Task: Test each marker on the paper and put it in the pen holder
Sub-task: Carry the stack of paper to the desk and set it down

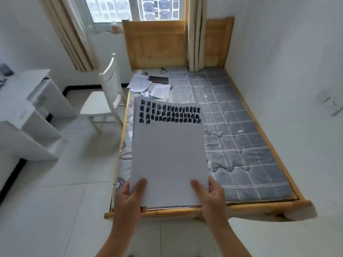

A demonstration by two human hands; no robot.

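Both hands, left hand and right hand, grip flat rectangular paper, black scribbles.

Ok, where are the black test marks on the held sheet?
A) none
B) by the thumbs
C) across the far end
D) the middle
C: the black marks run in rows across the far end of the paper; left hand and right hand grip its bare near edge.

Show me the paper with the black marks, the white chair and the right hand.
paper (168, 154): head view, blank middle of the top sheet.
white chair (111, 82): head view, its backrest.
right hand (213, 195): head view, back of the hand.
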